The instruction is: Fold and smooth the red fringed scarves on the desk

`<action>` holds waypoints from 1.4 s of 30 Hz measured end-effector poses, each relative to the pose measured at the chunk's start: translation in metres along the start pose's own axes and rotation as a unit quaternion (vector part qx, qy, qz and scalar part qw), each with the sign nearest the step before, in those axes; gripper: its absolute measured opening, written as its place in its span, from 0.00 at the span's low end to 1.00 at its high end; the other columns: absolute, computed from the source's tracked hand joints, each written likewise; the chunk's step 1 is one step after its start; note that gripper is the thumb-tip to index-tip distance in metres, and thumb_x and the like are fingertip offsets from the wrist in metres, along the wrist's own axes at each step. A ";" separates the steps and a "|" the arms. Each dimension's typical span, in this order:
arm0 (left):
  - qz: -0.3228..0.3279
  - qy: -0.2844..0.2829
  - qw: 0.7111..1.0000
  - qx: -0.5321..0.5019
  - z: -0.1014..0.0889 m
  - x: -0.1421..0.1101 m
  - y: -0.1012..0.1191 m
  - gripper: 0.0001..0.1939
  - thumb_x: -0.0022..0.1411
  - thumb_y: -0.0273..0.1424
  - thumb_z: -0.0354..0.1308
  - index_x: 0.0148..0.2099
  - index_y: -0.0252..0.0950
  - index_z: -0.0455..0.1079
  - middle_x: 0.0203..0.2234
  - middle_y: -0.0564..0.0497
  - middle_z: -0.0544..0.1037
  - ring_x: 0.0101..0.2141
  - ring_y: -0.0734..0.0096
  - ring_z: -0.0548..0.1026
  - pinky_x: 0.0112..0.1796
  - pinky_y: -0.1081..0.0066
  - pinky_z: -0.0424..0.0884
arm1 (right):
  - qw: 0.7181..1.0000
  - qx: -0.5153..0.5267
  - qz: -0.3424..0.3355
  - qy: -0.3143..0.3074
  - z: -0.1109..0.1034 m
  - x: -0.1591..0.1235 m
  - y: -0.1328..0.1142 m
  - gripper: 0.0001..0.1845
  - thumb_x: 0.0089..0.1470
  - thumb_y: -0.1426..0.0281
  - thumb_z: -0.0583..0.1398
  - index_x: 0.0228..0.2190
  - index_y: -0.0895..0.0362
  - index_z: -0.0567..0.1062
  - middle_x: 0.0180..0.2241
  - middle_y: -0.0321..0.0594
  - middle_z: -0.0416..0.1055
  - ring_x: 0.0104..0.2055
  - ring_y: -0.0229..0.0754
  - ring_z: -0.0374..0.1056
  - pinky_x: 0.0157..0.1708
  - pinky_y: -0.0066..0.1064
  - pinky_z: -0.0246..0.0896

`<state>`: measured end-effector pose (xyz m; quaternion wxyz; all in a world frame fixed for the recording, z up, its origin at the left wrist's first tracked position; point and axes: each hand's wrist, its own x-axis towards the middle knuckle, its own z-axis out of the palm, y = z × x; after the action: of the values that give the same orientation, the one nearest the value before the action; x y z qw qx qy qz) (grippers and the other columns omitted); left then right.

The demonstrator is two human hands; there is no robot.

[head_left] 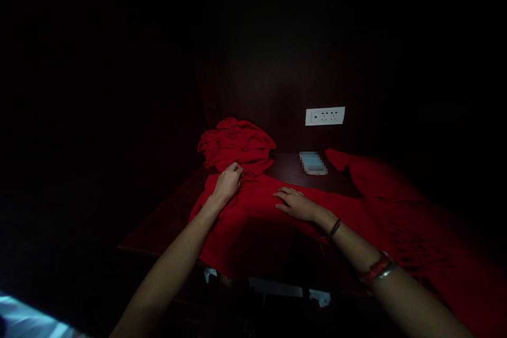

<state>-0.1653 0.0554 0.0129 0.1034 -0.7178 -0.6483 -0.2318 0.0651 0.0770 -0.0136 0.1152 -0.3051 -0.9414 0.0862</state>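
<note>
Two bare forearms come in from the bottom of the frame, the right one (356,245) wearing a thin dark band (335,228) at the wrist and red and silvery bracelets (381,270) farther up. In the lower left corner lies something pale and bluish (29,319), too cut off to name. Several whitish pieces (276,287) show beneath the front edge of the dark surface (287,165), too dim to identify. Spread over that edge at the centre of the frame is a red cloth (261,206), its near part in shadow. The right hand (295,205) rests on it palm down, its grip open, the fingers slightly spread and pointing left. The left hand (229,180), with a ring (233,166) on one finger, touches the cloth beside a patch of fringe (250,180); its fingers are curled, but whether the grip pinches the fabric I cannot tell. More red fabric (412,206) runs from the middle right down to the lower right corner. Just beyond the left hand sits a crumpled red bundle (241,142) with fringe at its left side. Right of the bundle, well apart from it, a phone (313,162) lies flat, its screen pixelated. Farthest back, a white socket panel (325,116) is set in the dark wall (273,84), above the phone.
</note>
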 end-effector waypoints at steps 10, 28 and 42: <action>0.046 -0.323 0.920 -0.218 -0.031 -0.008 -0.044 0.30 0.37 0.21 0.54 0.48 0.42 0.63 0.50 0.53 0.61 0.49 0.67 0.59 0.48 0.71 0.53 | 1.000 -0.006 -0.002 -0.003 -0.002 -0.001 -0.001 0.24 0.51 0.62 0.46 0.47 0.60 0.62 0.48 0.49 0.57 0.49 0.47 0.53 0.46 0.37 0.49; 0.096 -0.073 0.993 -0.017 0.003 0.003 -0.018 0.09 0.47 0.25 0.51 0.34 0.34 0.65 0.31 0.50 0.66 0.34 0.71 0.65 0.37 0.73 0.61 | 1.000 -0.010 -0.007 0.004 0.005 0.003 0.007 0.23 0.51 0.62 0.47 0.47 0.59 0.61 0.47 0.49 0.57 0.48 0.45 0.54 0.45 0.35 0.50; -0.024 -0.188 0.982 0.025 -0.008 -0.009 -0.001 0.24 0.50 0.43 0.50 0.46 0.33 0.63 0.41 0.43 0.65 0.42 0.62 0.64 0.41 0.70 0.59 | 1.000 0.007 -0.014 0.007 0.007 0.003 0.011 0.23 0.50 0.61 0.48 0.47 0.58 0.61 0.48 0.47 0.57 0.49 0.45 0.54 0.46 0.36 0.49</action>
<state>-0.1679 0.0445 0.0154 -0.0083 -0.7298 -0.6790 -0.0788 0.0667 0.0867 -0.0223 0.1253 -0.2918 -0.9441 0.0888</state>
